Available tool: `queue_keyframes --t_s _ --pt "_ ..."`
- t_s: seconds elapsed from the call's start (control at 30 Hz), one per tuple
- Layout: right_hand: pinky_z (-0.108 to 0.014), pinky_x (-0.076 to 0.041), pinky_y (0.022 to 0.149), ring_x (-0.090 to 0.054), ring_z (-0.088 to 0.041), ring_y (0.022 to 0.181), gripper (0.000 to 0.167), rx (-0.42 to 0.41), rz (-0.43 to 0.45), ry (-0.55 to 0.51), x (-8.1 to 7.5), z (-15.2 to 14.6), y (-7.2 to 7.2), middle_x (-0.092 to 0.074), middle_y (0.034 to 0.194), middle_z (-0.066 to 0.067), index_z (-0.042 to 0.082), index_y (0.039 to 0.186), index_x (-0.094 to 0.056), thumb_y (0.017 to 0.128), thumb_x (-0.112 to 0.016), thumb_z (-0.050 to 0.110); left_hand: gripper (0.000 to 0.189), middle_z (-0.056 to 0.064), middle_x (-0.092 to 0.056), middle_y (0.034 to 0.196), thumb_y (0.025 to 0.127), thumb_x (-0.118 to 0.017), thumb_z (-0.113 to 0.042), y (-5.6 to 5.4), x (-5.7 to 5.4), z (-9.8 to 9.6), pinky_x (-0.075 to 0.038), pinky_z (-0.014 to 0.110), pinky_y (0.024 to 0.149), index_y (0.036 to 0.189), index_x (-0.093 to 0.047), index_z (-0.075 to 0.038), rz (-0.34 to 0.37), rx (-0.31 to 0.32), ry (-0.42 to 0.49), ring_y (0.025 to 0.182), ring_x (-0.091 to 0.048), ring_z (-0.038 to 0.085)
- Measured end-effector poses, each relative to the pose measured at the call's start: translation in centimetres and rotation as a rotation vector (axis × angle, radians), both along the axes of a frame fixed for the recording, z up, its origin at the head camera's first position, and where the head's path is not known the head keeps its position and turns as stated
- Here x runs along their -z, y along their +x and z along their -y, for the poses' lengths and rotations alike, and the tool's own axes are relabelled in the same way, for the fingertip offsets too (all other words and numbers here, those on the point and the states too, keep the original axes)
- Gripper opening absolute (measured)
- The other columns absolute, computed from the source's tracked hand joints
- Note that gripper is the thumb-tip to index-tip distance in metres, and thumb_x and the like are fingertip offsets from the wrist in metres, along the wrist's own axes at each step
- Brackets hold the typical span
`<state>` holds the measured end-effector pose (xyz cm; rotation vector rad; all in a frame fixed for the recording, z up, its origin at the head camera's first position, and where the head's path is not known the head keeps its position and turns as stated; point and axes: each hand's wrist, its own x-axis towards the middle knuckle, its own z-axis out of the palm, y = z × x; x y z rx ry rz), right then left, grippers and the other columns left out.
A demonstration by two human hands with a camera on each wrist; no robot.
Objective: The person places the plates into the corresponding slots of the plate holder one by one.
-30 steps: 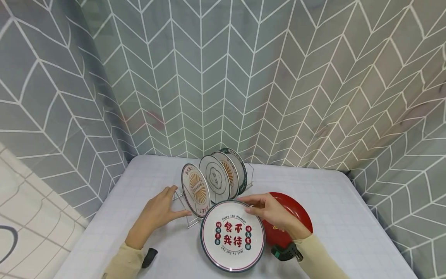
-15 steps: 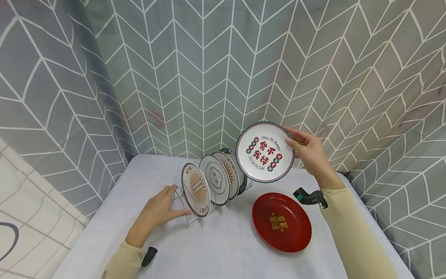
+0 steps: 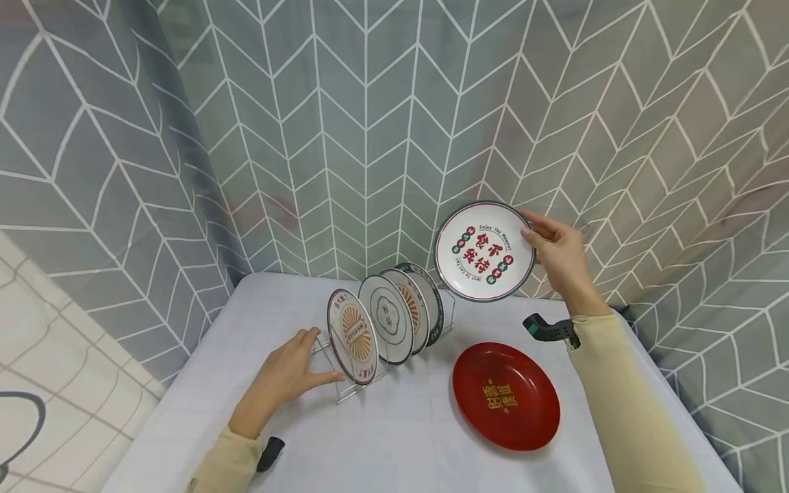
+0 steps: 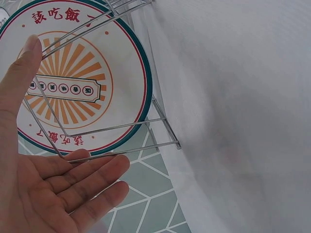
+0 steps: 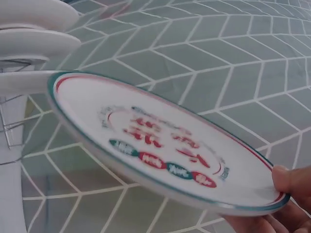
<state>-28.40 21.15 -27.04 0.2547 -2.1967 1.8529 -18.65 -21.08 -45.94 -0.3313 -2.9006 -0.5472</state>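
A white plate (image 3: 485,251) with red lettering and a green rim is held up in the air by my right hand (image 3: 557,257), to the right of the wire plate rack (image 3: 348,393). In the right wrist view the thumb lies on the plate's face at the rim, with fingers behind. My left hand (image 3: 290,373) holds the rack's near end, thumb and index finger at its opposite sides. A plate with an orange sunburst (image 4: 73,109) stands nearest this hand. Behind it in the rack stand a grey-patterned plate (image 3: 386,318), another sunburst plate (image 3: 409,301) and a dark-rimmed plate (image 3: 436,322).
A red oval-looking dish (image 3: 507,397) with gold characters lies on the white-covered table (image 3: 394,452), right of the rack. A grey patterned curtain (image 3: 382,137) hangs behind the table and along its sides. Each wrist wears a black strap.
My right hand has lifted the red-lettered plate from the table front, up and back past the rack, then slightly farther right. This uncovered the red dish. My left hand stays at the rack.
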Motion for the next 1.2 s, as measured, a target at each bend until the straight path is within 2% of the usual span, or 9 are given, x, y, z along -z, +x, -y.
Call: queue_keyframes --t_s 0.1,0.23,0.33,0.4,0.6,0.67,0.93,1.2 --pt "-0.013 -0.057 0.062 -0.065 0.003 0.075 0.043 0.062 -0.036 0.088 0.1 0.0 -0.2 -0.069 0.094 0.012 -0.003 0.137 -0.054 0.096 -0.061 0.007 0.108 0.031 -0.055 0.130 0.067 -0.075 -0.070 -0.1 0.0 0.0 -0.055 0.053 0.090 0.138 -0.046 0.007 0.007 -0.002 0.003 0.112 -0.061 0.044" --pt "-0.009 -0.054 0.068 -0.061 0.008 0.081 0.039 0.121 -0.040 0.274 1.9 0.9 -0.9 -0.071 0.114 -0.013 0.001 0.135 -0.058 0.097 -0.060 0.012 0.109 0.031 -0.055 0.131 0.067 -0.074 -0.071 0.0 0.0 0.0 -0.054 0.053 0.091 0.138 -0.046 0.007 0.021 -0.012 0.001 0.113 -0.061 0.044" --pt "-0.009 -0.054 0.068 -0.060 0.007 0.082 0.038 0.099 0.003 0.322 3.7 1.8 -1.3 -0.064 0.125 -0.024 0.003 0.135 -0.058 0.098 -0.059 0.012 0.109 0.031 -0.055 0.131 0.067 -0.074 -0.072 0.1 0.0 0.1 -0.054 0.053 0.092 0.138 -0.046 0.007 0.033 -0.011 0.006 0.114 -0.060 0.045" --pt "-0.009 -0.054 0.067 -0.062 0.003 0.085 0.037 0.090 0.020 0.340 4.8 2.5 -1.5 -0.064 0.125 -0.024 0.004 0.135 -0.058 0.098 -0.059 0.011 0.109 0.031 -0.055 0.131 0.067 -0.073 -0.072 0.2 0.1 0.1 -0.054 0.053 0.092 0.138 -0.046 0.007 0.035 -0.007 0.011 0.114 -0.060 0.044" --pt "-0.007 -0.050 0.067 -0.067 -0.029 0.103 0.035 0.060 0.000 0.376 7.3 4.7 -1.7 -0.067 0.120 -0.024 0.004 0.131 -0.062 0.096 -0.061 0.008 0.109 0.031 -0.055 0.130 0.067 -0.074 -0.072 0.2 0.3 0.0 -0.055 0.053 0.091 0.138 -0.046 0.007 0.023 -0.007 0.007 0.112 -0.061 0.044" --pt "-0.007 -0.048 0.067 -0.067 -0.034 0.105 0.034 0.055 -0.002 0.390 8.0 5.2 -1.6 -0.067 0.120 -0.023 0.005 0.130 -0.063 0.096 -0.062 0.008 0.109 0.031 -0.055 0.131 0.067 -0.074 -0.072 0.1 0.2 -0.1 -0.055 0.053 0.091 0.138 -0.046 0.006 0.020 -0.006 0.007 0.113 -0.061 0.044" --pt "-0.013 -0.052 0.067 -0.069 -0.033 0.103 0.034 -0.009 0.011 0.453 9.9 6.2 -1.5 -0.067 0.124 -0.019 0.010 0.129 -0.065 0.094 -0.064 0.008 0.108 0.031 -0.056 0.130 0.067 -0.075 -0.070 -0.2 -0.1 -0.3 -0.055 0.052 0.091 0.138 -0.047 0.006 0.009 -0.004 0.006 0.113 -0.061 0.044" --pt "-0.014 -0.053 0.071 -0.069 -0.034 0.105 0.037 -0.049 0.012 0.402 11.0 6.9 -2.0 -0.066 0.124 -0.019 0.010 0.130 -0.064 0.094 -0.064 0.007 0.108 0.031 -0.056 0.130 0.066 -0.075 -0.070 -0.1 -0.1 -0.1 -0.055 0.053 0.090 0.138 -0.047 0.007 0.019 -0.015 0.000 0.113 -0.061 0.044"
